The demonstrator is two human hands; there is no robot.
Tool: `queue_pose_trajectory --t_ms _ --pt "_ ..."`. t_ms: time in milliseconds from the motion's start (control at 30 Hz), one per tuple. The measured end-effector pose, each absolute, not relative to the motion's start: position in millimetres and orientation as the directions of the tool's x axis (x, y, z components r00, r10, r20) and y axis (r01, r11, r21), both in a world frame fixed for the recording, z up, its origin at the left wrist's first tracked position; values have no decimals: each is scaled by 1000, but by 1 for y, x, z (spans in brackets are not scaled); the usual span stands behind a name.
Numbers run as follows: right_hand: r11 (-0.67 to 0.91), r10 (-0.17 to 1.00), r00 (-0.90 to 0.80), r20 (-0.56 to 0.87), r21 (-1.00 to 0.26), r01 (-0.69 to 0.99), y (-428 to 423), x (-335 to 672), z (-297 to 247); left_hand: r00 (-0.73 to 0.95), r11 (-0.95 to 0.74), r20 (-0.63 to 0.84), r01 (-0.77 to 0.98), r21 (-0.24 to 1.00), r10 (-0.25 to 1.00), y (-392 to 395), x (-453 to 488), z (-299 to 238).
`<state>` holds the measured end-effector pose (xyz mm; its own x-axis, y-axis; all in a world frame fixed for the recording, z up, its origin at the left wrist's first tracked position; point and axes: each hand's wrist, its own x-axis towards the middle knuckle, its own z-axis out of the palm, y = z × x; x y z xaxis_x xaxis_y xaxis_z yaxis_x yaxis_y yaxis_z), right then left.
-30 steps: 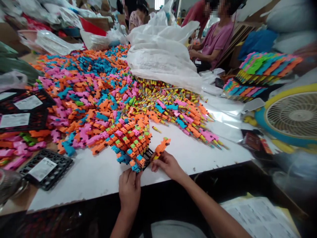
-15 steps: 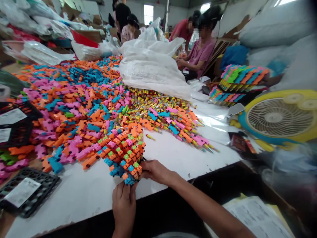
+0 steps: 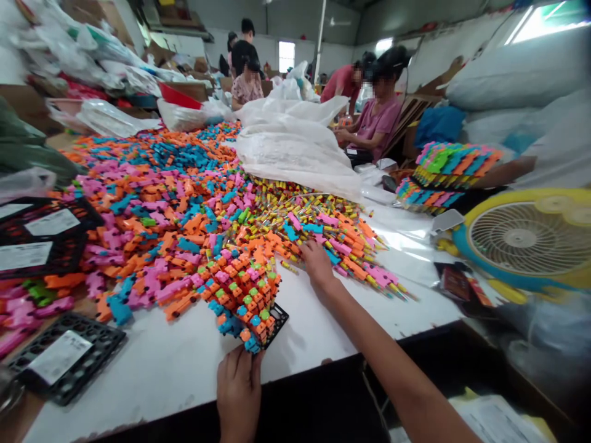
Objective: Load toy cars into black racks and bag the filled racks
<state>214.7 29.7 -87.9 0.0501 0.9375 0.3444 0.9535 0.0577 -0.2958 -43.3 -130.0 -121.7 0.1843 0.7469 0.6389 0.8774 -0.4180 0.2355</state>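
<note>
My left hand [image 3: 239, 381] is closed at the near corner of a black plastic tray [image 3: 279, 318]. Packed upright in the tray stand many small toy figures [image 3: 244, 286] in orange, blue, pink and green. My right hand [image 3: 316, 261] reaches forward over the white tabletop, fingers stretched out to the near edge of a heap of thin yellow-ended sticks that look like pencils [image 3: 323, 200]. Its fingertips are partly hidden, and I see nothing held in it. Beside it lie several pencils with pink and orange toy toppers [image 3: 353, 246].
A wide heap of loose toy pieces [image 3: 152, 209] covers the left. Black trays with white labels [image 3: 69, 357] lie at the near left. A white plastic sack [image 3: 295, 141] sits behind the pencils. At right are a yellow-blue fan [image 3: 521, 237] and stacked finished bundles [image 3: 457, 163]. Co-workers sit beyond.
My right hand has left the tray's right side and moved forward and right to the pencil heap. My left hand stays at the tray. The view has tilted up slightly.
</note>
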Motion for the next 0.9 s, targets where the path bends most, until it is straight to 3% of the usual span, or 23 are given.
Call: queue_pose_trajectory --t_ms 167,300,400,600,733,900 --pt "82 948 30 317 -331 940 -7 206 -91 173 -408 624 877 255 762 -131 -42 -122" --pt "-129 945 231 230 -389 912 2 208 -83 178 -409 626 878 247 759 -131 -42 -120" --pt "-202 947 279 158 -379 903 19 212 -78 189 -415 626 878 237 757 -130 -41 -118" --pt "-152 941 255 220 -400 904 -3 225 -70 178 -400 606 881 253 775 -133 -39 -115" --pt "43 944 154 292 -572 819 -50 221 -73 172 -398 595 876 272 785 -133 -40 -117" --pt "45 992 59 111 -748 662 -87 198 -79 175 -388 601 889 244 780 -132 -40 -119"
